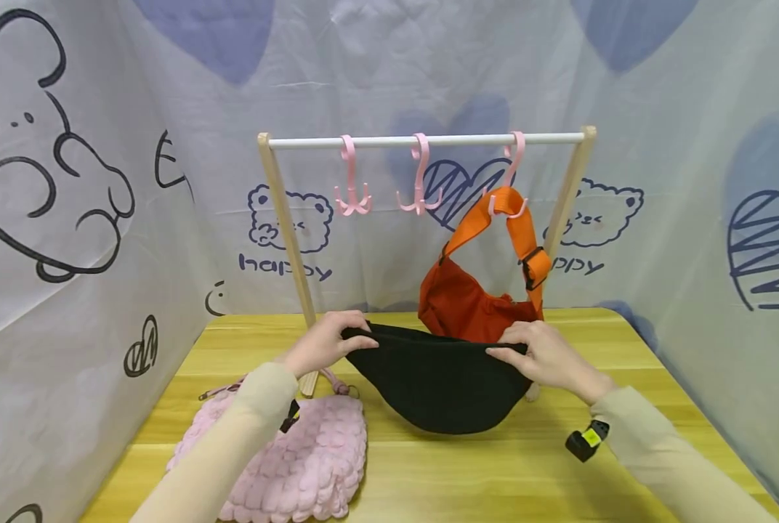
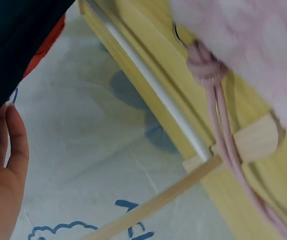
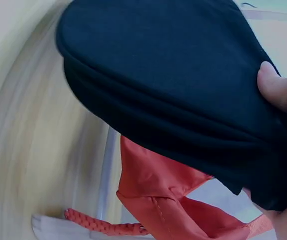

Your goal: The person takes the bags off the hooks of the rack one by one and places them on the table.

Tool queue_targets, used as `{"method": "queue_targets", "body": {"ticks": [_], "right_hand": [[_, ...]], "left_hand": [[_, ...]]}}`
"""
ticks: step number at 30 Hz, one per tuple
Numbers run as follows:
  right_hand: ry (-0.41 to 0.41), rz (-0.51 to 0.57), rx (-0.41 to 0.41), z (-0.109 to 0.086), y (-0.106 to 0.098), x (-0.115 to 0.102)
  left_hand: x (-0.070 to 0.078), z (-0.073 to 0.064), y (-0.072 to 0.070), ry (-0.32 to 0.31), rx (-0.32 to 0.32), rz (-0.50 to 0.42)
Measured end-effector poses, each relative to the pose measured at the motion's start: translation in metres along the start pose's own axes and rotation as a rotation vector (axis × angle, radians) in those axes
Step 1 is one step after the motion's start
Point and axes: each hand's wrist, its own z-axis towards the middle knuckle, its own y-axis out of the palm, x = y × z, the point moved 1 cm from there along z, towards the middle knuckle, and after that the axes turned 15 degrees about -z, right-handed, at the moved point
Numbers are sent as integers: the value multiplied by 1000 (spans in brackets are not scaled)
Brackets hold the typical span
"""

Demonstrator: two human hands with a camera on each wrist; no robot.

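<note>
A black crescent-shaped bag [image 1: 443,385] is stretched between both hands over the wooden table, its straight edge on top and its curved bottom hanging down. My left hand [image 1: 331,340] pinches its left upper corner between thumb and fingers. At the opposite upper corner my right hand [image 1: 546,354] grips it; in the right wrist view the thumb [image 3: 273,85] lies on the black cloth [image 3: 158,60]. Behind the black bag an orange-red bag [image 1: 458,298] hangs by its orange strap from a pink hook [image 1: 515,163]. The black bag covers its lower part.
A rack with a white rod [image 1: 461,140] and wooden legs [image 1: 288,232] stands on the table [image 1: 612,341]. Two more pink hooks [image 1: 350,174] hang bare on it. A puffy pink bag [image 1: 304,465] lies at the front left, partly under the left forearm. Patterned cloth [image 1: 703,240] surrounds the table.
</note>
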Motion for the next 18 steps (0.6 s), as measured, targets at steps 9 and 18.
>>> {"method": "queue_targets", "body": {"ticks": [9, 18], "right_hand": [[250, 359, -169, -7, 1, 4], [258, 532, -253, -19, 3, 8]], "left_hand": [[-1, -6, 1, -102, 32, -253], [4, -7, 4, -107, -58, -243]]}}
